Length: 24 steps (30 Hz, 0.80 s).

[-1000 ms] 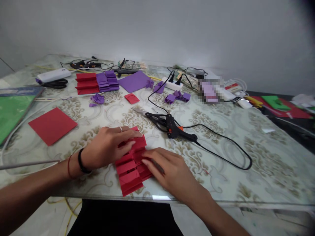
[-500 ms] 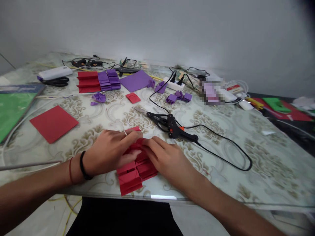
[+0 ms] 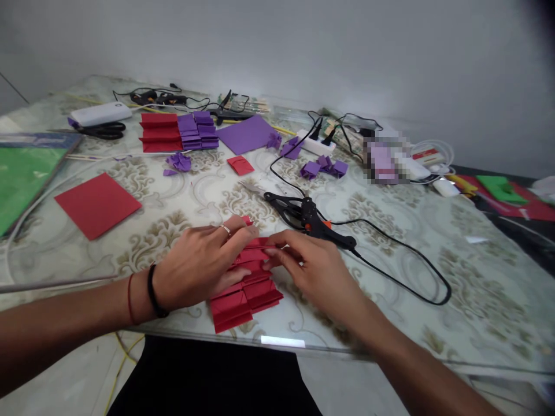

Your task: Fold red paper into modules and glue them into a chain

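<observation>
A red pleated paper piece (image 3: 245,292) lies near the table's front edge. My left hand (image 3: 199,266), with a ring and two wrist bands, rests on its left part with fingers laid over the folds. My right hand (image 3: 314,268) pinches the paper's far right edge between thumb and fingers. A black glue gun (image 3: 314,222) with an orange trigger lies just beyond my right hand, its cable looping off to the right.
A flat red sheet (image 3: 97,203) lies to the left, green paper (image 3: 21,185) at the left edge. Further back are pleated red (image 3: 158,132) and purple (image 3: 197,130) pieces, a purple sheet (image 3: 245,133), small purple folds (image 3: 325,167), scissors (image 3: 102,132), a power strip (image 3: 316,144) and cables.
My right hand slid from the paper's near right side up to its far edge and now pinches it. The pleats have been pushed closer together. The view shifted slightly.
</observation>
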{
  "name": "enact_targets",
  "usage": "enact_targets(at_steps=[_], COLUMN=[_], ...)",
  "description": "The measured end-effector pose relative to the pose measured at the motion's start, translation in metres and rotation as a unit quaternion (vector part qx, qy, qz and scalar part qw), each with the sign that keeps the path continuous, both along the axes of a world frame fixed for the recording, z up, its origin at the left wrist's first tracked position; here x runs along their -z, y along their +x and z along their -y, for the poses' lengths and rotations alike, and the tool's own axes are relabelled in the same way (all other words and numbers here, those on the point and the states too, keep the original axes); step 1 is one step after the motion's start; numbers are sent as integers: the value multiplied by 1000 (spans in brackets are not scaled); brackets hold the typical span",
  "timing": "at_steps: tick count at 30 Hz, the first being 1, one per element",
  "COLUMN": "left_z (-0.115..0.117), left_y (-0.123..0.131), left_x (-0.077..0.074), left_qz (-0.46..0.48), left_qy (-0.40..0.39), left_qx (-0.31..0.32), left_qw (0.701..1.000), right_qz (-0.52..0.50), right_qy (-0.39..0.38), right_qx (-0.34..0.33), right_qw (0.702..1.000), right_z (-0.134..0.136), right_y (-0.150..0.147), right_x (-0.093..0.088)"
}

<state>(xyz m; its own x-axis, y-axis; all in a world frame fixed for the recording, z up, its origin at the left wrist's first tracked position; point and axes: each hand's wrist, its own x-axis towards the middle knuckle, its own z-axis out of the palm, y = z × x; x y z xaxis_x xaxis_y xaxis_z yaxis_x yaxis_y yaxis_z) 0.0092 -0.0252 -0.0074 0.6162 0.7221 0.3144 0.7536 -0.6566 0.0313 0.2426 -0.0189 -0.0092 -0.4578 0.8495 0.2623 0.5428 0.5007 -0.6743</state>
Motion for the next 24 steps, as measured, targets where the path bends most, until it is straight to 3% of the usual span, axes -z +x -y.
enact_targets(at_steps=[5,16,24], left_z=[-1,-1,-1], left_y=[-1,-1,-2], left_x=[1,-1,0], left_qz=[3,34,50], left_qy=[-8,-21,-3], left_qx=[1,25,47], left_qw=[1000,999,998], right_qz=[-2,13,16], right_qy=[-50,61,58], right_qx=[-39,-55,-60], right_qw=[998,997,996], right_z=[-13,-16,-15], right_y=[0,0,0], right_x=[-4,3,5])
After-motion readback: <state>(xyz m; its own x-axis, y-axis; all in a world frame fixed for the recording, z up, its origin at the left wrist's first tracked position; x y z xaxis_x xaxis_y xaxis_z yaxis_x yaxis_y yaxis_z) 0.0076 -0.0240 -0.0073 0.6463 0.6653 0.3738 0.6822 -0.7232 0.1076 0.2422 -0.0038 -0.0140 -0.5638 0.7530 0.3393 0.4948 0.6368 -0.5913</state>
